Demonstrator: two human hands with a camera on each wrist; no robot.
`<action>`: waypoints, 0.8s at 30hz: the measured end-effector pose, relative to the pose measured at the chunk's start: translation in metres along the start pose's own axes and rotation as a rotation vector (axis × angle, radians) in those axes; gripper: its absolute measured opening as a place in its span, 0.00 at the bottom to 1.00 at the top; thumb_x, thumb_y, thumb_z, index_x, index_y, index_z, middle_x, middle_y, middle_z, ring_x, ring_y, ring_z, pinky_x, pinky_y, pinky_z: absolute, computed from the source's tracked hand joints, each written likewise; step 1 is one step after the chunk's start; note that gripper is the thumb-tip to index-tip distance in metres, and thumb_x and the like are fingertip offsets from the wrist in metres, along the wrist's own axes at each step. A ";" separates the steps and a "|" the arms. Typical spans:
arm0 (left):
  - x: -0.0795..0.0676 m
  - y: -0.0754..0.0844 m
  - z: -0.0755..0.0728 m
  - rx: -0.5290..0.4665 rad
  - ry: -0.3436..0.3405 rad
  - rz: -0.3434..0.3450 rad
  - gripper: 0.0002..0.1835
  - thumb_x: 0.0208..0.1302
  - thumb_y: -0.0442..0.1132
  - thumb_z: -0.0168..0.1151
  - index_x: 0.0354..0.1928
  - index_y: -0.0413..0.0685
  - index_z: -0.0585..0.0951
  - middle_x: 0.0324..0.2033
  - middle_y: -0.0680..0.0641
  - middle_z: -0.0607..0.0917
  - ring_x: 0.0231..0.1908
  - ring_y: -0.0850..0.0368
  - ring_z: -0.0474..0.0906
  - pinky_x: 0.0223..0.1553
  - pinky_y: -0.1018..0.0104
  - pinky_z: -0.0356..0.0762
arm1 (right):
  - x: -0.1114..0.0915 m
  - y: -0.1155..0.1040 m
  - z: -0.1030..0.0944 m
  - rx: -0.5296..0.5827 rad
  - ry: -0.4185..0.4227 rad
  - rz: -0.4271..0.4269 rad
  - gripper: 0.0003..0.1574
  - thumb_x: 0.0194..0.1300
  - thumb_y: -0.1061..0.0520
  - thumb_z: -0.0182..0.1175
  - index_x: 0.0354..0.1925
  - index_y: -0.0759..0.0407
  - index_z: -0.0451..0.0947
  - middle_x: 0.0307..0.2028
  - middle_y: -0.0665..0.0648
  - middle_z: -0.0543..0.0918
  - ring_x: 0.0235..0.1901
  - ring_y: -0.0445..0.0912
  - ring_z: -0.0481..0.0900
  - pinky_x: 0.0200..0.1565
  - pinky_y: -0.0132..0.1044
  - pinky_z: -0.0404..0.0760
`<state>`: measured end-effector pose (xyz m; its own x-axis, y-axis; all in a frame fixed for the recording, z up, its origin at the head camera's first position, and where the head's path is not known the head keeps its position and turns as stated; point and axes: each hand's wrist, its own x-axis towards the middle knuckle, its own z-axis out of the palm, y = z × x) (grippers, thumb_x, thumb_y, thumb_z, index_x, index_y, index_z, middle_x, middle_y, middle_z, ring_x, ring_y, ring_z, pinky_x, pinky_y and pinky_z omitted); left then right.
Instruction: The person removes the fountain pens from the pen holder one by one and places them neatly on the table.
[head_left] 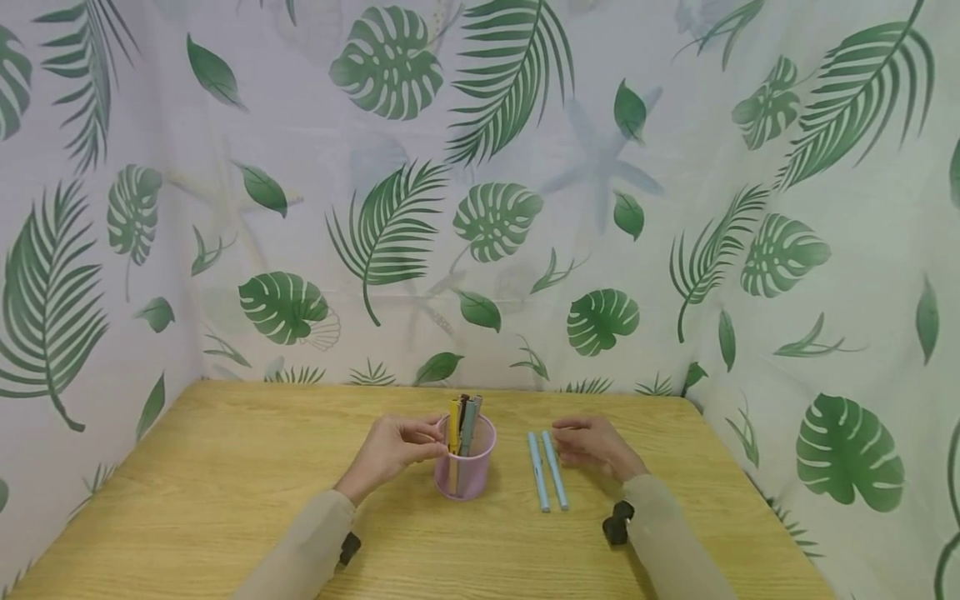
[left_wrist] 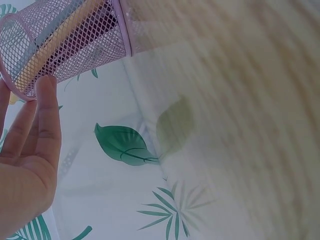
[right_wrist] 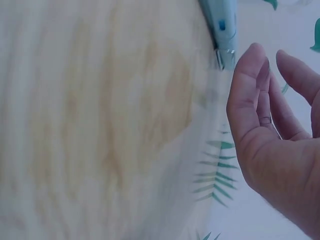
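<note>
Two bare hands at a wood-grained, yellow-brown bench [head_left: 487,554]. The left hand [head_left: 393,446] grips the near-left side of a pink, cylindrical wire-mesh cup [head_left: 480,477], thumb and fingertips set against it just at the rim. The cup stands upright between the hands, closer to the left; its diamond-patterned mesh ends in smooth, solid rings. Inside, a slim yellow pen [head_left: 453,425] and a grey-blue pen [head_left: 468,423] lean among darker ones. The right hand [head_left: 596,442] is empty, its fingers loosely bent and thumb apart. Just beside its fingertips, towards the cup, two smooth light-blue pens [head_left: 556,471] lie nearly parallel; one bears a small dark-blue oblong mark. Beyond both hands hangs white sheeting [head_left: 420,137] printed with green fronds, split leaves and pale starfish.
</note>
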<state>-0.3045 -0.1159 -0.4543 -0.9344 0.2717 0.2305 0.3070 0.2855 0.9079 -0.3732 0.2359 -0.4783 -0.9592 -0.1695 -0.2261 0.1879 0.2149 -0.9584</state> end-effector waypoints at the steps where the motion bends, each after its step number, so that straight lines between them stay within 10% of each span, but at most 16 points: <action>1: 0.000 0.000 0.000 -0.001 -0.001 0.001 0.10 0.45 0.46 0.71 0.31 0.53 0.85 0.51 0.51 0.78 0.36 0.58 0.81 0.31 0.64 0.77 | -0.001 -0.001 0.001 -0.006 -0.011 -0.013 0.27 0.61 0.58 0.59 0.55 0.69 0.69 0.41 0.64 0.79 0.36 0.49 0.80 0.39 0.41 0.79; 24: 0.000 0.003 0.001 0.015 0.008 0.006 0.11 0.45 0.48 0.71 0.30 0.53 0.85 0.52 0.49 0.78 0.35 0.59 0.81 0.32 0.65 0.78 | -0.010 -0.021 0.033 0.003 -0.196 -0.120 0.28 0.62 0.60 0.57 0.57 0.74 0.64 0.49 0.70 0.74 0.43 0.50 0.78 0.46 0.45 0.76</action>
<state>-0.3030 -0.1142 -0.4523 -0.9339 0.2662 0.2388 0.3153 0.2977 0.9011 -0.3603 0.2013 -0.4620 -0.9156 -0.3771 -0.1396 0.0759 0.1788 -0.9810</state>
